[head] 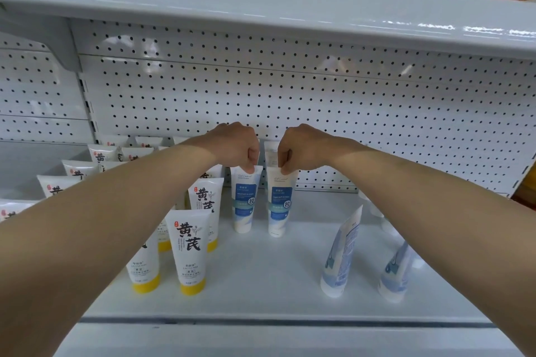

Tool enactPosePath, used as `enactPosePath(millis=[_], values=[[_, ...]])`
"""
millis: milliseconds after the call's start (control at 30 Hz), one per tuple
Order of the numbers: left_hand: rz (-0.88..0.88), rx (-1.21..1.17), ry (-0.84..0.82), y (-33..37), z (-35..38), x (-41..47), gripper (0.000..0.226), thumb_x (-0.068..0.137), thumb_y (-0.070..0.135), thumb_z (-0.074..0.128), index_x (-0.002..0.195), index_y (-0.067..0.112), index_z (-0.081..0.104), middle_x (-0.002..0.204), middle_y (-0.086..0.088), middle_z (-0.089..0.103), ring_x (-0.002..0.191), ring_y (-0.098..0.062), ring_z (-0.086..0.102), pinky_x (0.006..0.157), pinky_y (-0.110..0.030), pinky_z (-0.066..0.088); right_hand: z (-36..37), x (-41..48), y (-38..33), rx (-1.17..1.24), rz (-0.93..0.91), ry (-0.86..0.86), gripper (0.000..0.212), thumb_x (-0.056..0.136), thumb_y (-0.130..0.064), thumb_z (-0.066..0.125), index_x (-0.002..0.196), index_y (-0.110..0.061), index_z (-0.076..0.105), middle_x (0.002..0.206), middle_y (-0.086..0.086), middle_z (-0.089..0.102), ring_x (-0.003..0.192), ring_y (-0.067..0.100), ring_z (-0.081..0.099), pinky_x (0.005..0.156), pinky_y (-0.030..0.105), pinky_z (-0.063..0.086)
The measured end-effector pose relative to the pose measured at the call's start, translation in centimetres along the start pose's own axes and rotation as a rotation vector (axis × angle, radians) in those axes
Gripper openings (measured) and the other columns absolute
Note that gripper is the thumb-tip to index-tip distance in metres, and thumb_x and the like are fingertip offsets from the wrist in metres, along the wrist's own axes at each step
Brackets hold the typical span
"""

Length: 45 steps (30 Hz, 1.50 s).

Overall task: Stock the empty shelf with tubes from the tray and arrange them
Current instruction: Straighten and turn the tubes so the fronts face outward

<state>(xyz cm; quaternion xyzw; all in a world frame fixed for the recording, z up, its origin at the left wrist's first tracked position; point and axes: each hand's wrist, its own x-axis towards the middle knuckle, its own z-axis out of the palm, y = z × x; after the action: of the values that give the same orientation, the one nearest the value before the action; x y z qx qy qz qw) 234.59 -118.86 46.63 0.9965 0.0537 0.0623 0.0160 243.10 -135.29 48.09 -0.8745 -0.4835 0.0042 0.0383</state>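
- My left hand (pixel 236 146) is curled, with thumb and fingers pinching the crimped top edge of a blue-label tube (pixel 245 201) directly beneath it.
- My right hand (pixel 301 149) is curled the same way and pinches the top of a second blue-label tube (pixel 280 204) just below it.
- I record both held tubes upright, caps down on the shelf (pixel 261 278). They stand just beside each other with a narrow gap, near the pegboard back (pixel 290 90).
- To the left, yellow-capped tubes (pixel 190 252) stand in rows, and the nearest row is close to the left-held tube without touching it.
- To the right, well apart, two edge-on blue tubes (pixel 340 255) stand upright below my right forearm.
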Motion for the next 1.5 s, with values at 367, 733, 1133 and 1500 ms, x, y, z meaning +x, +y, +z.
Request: enactPosePath(millis=[367, 733, 1133, 1500], values=[[-0.013, -0.028, 0.006, -0.3, 0.0, 0.5, 0.012, 0.074, 0.031, 0.081, 0.079, 0.029, 0.07, 0.074, 0.02, 0.06, 0.07, -0.001, 0.052, 0.059, -0.022, 0.036, 0.1, 0.3, 0.2, 0.024, 0.019, -0.013, 0.017, 0.084, -0.022, 0.075, 0.1, -0.015, 0.075, 0.099, 0.001, 0.071, 0.093, 0.02, 0.066, 0.078, 0.03, 0.056], [-0.035, -0.024, -0.03, -0.4, -0.1, 0.9, 0.015, 0.074, 0.033, 0.081, 0.074, 0.033, 0.066, 0.076, 0.02, 0.061, 0.076, -0.005, 0.055, 0.059, -0.022, 0.035, 0.0, 0.6, 0.5, 0.04, 0.019, -0.036, 0.018, 0.084, -0.023, 0.075, 0.101, -0.016, 0.075, 0.099, 0.0, 0.07, 0.093, 0.019, 0.064, 0.071, 0.026, 0.052], [-0.061, 0.005, -0.049, 0.4, 0.1, -0.1, 0.029, 0.075, 0.037, 0.079, 0.097, 0.031, 0.062, 0.085, 0.013, 0.058, 0.086, -0.013, 0.056, 0.066, -0.028, 0.037, 0.0, 0.2, 0.4, 0.021, 0.007, -0.02, 0.018, 0.083, -0.025, 0.075, 0.101, -0.02, 0.075, 0.097, -0.002, 0.068, 0.088, 0.018, 0.064, 0.063, 0.023, 0.048], [0.011, -0.135, 0.073, 7.2, -3.1, -2.5, 0.034, 0.081, 0.036, 0.074, 0.112, 0.028, 0.063, 0.112, 0.006, 0.063, 0.106, -0.017, 0.056, 0.095, -0.039, 0.047, -4.4, -5.0, 2.2, -0.027, 0.056, 0.051, 0.019, 0.087, -0.038, 0.067, 0.102, -0.027, 0.073, 0.101, -0.008, 0.062, 0.092, 0.014, 0.058, 0.064, 0.023, 0.045]])
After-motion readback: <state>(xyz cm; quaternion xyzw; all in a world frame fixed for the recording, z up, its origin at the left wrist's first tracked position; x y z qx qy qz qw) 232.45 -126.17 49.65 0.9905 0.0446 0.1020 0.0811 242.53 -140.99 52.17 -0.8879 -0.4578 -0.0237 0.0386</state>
